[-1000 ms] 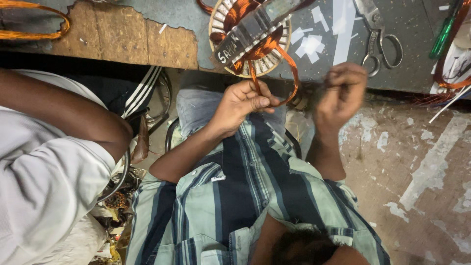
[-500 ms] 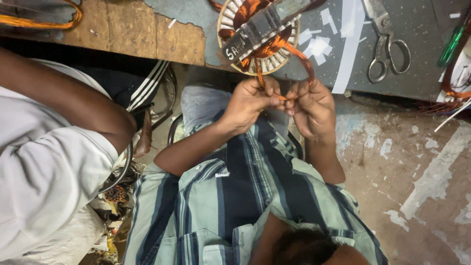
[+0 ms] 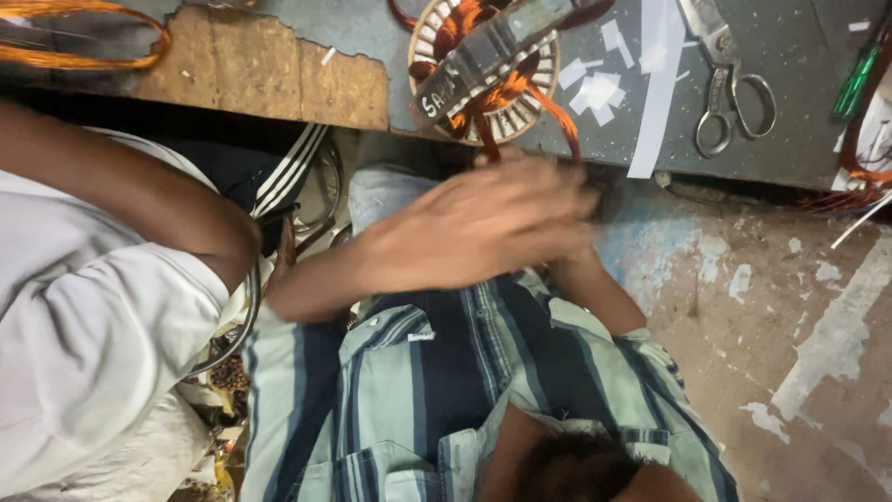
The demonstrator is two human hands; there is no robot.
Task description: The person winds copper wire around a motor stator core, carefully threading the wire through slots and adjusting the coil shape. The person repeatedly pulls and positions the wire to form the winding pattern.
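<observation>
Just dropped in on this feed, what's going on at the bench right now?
A person in a striped shirt is working copper winding wire that loops out of a round motor stator at the edge of the workbench. The left hand is blurred with motion, just below the wire loop; the right hand is hidden behind it. Scissors, paper strips and a green-handled screwdriver lie untouched on the bench. Another person in a white shirt is alongside.

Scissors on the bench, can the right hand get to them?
Probably yes. The scissors lie uncovered on the bench, right of the wire-wound ring; nothing blocks that side, though the left hand hides the right hand.
</observation>
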